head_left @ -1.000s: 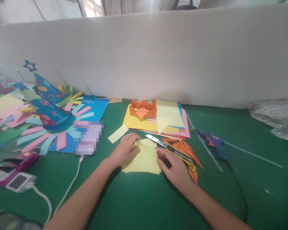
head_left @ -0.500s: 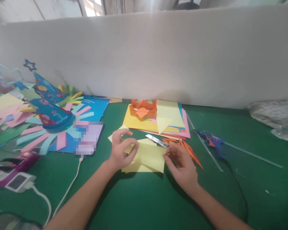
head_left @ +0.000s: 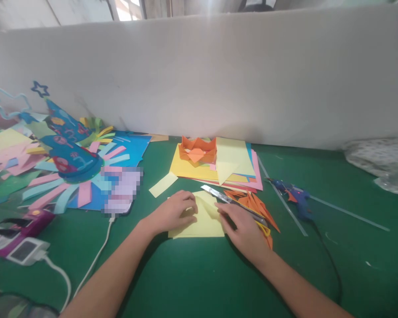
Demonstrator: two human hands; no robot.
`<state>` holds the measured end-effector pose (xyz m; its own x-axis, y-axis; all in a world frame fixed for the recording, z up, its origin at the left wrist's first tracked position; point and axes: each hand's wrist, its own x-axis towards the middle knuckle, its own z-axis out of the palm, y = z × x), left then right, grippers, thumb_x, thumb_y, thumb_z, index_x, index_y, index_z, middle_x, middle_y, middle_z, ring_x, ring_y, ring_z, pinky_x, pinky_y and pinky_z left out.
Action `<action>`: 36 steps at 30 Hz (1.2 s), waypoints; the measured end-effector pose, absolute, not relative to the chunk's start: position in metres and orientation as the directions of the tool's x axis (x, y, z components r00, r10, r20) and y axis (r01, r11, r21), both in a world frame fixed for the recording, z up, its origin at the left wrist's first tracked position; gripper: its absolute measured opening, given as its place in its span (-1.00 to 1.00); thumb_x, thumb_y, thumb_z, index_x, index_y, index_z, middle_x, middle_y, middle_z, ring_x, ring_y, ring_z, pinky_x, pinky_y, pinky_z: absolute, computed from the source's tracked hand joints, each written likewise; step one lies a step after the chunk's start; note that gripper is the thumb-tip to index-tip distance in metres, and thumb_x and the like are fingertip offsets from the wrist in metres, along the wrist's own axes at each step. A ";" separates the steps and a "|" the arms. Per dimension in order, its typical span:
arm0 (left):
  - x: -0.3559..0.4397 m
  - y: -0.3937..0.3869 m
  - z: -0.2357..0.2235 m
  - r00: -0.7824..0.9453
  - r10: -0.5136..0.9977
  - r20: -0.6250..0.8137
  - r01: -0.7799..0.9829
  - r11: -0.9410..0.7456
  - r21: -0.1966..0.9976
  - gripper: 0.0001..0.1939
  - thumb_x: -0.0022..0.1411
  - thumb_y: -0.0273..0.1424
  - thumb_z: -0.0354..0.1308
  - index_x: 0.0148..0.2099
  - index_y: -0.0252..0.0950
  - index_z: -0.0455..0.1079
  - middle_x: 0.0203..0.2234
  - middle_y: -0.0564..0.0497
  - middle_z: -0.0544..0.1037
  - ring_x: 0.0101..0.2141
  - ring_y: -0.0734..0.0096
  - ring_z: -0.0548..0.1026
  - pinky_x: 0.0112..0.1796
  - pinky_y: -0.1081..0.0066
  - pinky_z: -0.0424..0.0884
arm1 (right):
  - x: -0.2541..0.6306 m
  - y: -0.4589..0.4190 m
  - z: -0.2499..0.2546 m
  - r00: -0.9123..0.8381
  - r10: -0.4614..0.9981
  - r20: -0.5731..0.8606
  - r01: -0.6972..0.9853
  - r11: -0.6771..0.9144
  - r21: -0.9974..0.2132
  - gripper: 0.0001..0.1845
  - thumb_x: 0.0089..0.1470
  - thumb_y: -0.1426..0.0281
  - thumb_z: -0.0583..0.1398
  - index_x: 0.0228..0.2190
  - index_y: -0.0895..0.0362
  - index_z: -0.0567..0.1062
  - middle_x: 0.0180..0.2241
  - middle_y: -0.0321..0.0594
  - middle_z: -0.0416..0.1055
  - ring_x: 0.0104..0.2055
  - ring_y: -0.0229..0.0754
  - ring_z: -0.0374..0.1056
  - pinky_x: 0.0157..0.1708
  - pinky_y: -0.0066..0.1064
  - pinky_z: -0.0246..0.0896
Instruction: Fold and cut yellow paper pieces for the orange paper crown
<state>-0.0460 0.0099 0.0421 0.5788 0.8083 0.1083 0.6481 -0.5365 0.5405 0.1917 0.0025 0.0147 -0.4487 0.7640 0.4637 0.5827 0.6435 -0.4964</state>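
Observation:
Pale yellow paper (head_left: 199,227) lies on the green table in front of me, its top sheet bent up in the middle. My right hand (head_left: 242,227) pinches the right part of that sheet between thumb and fingers. Over the left side of the paper rests my left hand (head_left: 174,214), its fingers loosely curved and a gap between thumb and forefinger. Just beyond the right hand is a utility knife (head_left: 215,194) with its blade out, partly over folded orange paper pieces (head_left: 255,205). A small yellow strip (head_left: 163,184) lies beyond the left hand.
An orange folded paper piece (head_left: 198,152) stands on a stack of coloured sheets (head_left: 177,165). At right are a blue glue gun (head_left: 296,198) and clear glue sticks (head_left: 351,214). Party hats (head_left: 74,159), a phone (head_left: 122,192) and a white cable (head_left: 94,263) are at left.
My left hand has come down onto the paper. My right hand has moved slightly left, and the top sheet now bends up between my hands.

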 end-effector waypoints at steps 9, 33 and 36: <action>-0.060 0.005 0.047 0.606 0.795 -0.023 0.634 -0.466 0.618 -0.77 0.01 -0.42 0.26 -0.24 -0.21 0.36 -0.01 -0.05 0.27 0.01 0.20 0.28 -0.04 0.27 0.28 | 0.189 -0.005 0.009 -0.629 0.595 0.501 0.518 0.801 -0.301 -0.64 0.15 0.53 0.01 -0.07 0.08 0.43 -0.10 -0.10 0.46 -0.02 -0.10 0.35 -0.05 -0.18 0.32; -0.065 0.007 0.054 0.610 0.763 -0.212 0.644 -0.323 0.693 -0.60 0.11 -0.45 0.14 0.02 -0.11 0.26 -0.14 0.03 0.32 -0.15 0.32 0.32 -0.17 0.42 0.24 | 0.178 -0.008 0.014 -0.854 0.378 0.358 0.273 0.910 -0.312 -0.62 0.20 0.57 -0.06 -0.05 0.21 0.43 -0.04 -0.07 0.43 0.04 -0.15 0.28 0.02 -0.28 0.24; -0.064 0.007 0.053 0.614 0.761 -0.210 0.650 -0.336 0.682 -0.67 0.12 -0.45 0.14 -0.04 -0.16 0.30 -0.17 0.02 0.34 -0.16 0.32 0.33 -0.17 0.42 0.24 | 0.180 -0.007 0.011 -0.855 0.363 0.371 0.260 0.918 -0.300 -0.62 0.19 0.57 -0.05 -0.06 0.21 0.44 -0.05 -0.07 0.44 0.03 -0.14 0.29 0.00 -0.27 0.27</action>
